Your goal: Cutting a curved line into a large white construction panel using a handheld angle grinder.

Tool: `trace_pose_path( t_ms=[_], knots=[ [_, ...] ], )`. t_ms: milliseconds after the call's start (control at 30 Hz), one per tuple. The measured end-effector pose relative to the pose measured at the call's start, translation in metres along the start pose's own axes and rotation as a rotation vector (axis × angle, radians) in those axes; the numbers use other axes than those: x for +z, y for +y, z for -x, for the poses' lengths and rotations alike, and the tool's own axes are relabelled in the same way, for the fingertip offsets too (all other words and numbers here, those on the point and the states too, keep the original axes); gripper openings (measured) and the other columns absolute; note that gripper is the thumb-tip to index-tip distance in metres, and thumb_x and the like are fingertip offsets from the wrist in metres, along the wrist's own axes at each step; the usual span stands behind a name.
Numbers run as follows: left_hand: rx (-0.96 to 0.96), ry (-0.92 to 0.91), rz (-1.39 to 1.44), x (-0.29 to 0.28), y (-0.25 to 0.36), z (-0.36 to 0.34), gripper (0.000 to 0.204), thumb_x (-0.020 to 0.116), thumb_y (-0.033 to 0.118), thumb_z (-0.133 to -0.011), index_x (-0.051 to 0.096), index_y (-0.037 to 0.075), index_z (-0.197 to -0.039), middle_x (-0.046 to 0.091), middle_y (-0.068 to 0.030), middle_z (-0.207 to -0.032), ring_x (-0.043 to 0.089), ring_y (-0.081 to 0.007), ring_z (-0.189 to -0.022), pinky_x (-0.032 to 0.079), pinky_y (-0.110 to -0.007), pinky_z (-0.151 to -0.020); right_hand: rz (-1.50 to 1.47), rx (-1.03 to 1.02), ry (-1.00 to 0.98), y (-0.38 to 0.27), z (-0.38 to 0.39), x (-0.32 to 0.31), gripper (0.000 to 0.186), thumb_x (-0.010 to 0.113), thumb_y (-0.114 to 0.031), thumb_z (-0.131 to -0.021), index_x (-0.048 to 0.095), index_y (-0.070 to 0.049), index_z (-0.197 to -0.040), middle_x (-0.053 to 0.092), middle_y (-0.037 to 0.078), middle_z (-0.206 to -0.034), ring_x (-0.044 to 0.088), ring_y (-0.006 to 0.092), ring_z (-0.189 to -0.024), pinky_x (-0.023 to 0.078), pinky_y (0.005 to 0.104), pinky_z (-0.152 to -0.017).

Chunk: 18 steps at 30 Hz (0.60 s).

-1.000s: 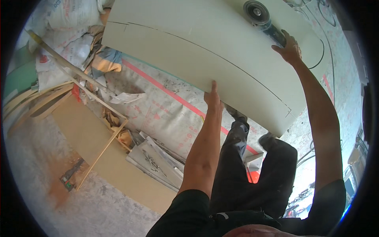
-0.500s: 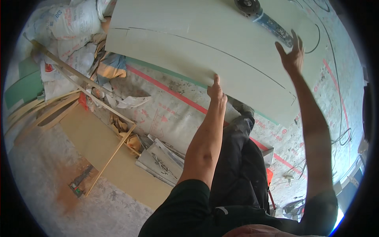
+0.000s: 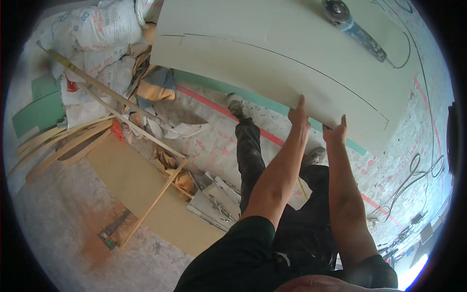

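A large pale grey-green board [image 3: 233,63] lies in front of me, with a long dark line and short cross marks on its face. My left hand [image 3: 299,118] grips its near edge, thumb on top and the other fingers tucked beneath. Just to the right, my right hand [image 3: 336,131] holds the same edge in the same way. Farther off, an angle grinder [image 3: 359,31] with a blue body rests on the board, its cord running off to the right. Under the near edge shows a green strip [image 3: 214,86].
White sacks [image 3: 107,29] are heaped at the far left beside wooden strips [image 3: 82,131]. A tan sheet [image 3: 131,177] lies on the floor, with board offcuts [image 3: 214,202] on it. A small tool [image 3: 112,233] sits in reddish dust. Loose cables [image 3: 418,168] lie at right.
My right hand has come from beside the grinder down to the near edge and closed on it. The left hand remains at that edge. One foot now shows farther left.
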<state>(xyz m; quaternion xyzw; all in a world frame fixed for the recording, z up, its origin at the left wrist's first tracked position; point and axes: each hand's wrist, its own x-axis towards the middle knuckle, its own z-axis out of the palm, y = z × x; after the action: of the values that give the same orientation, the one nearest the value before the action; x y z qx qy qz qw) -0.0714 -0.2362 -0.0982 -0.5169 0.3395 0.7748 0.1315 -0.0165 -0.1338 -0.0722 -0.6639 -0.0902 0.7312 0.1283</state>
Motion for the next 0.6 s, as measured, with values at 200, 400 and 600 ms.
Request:
trace_pose_path(
  t_ms=[200,400,600],
  knots=[
    [0.55,0.134,-1.084,-0.08,0.147,-0.011,0.065,0.069,0.041,-0.091,0.052,-0.008,-0.131,0.06,-0.0221,-0.118,0.06,-0.0307,-0.112,0.047,-0.04,-0.096,-0.136,-0.132,0.134,-0.009,-0.023,-0.024,0.049,0.06,-0.04,-0.097,0.053,-0.007,-0.133,0.056,0.01,-0.137,0.053,0.0285,-0.127,0.043,0.0447,-0.109],
    [1.423,0.374,-1.5,-0.029,0.476,-0.162,0.064,0.059,0.044,-0.095,0.048,-0.008,-0.131,0.054,-0.0278,-0.126,0.051,-0.0431,-0.12,0.041,-0.052,-0.101,-0.094,-0.17,0.092,0.038,-0.005,0.022,0.048,0.052,-0.041,-0.101,0.052,-0.007,-0.134,0.057,0.011,-0.135,0.05,0.0276,-0.129,0.041,0.044,-0.111],
    [0.76,0.177,-1.85,0.066,0.639,-0.266,0.077,0.063,0.056,-0.09,0.05,-0.006,-0.135,0.054,-0.0253,-0.137,0.05,-0.0379,-0.128,0.041,-0.045,-0.106,-0.063,-0.149,-0.034,0.095,-0.001,0.048,0.048,0.051,-0.045,-0.102,0.053,-0.008,-0.133,0.057,0.009,-0.136,0.051,0.0266,-0.128,0.042,0.043,-0.109]
  ],
)
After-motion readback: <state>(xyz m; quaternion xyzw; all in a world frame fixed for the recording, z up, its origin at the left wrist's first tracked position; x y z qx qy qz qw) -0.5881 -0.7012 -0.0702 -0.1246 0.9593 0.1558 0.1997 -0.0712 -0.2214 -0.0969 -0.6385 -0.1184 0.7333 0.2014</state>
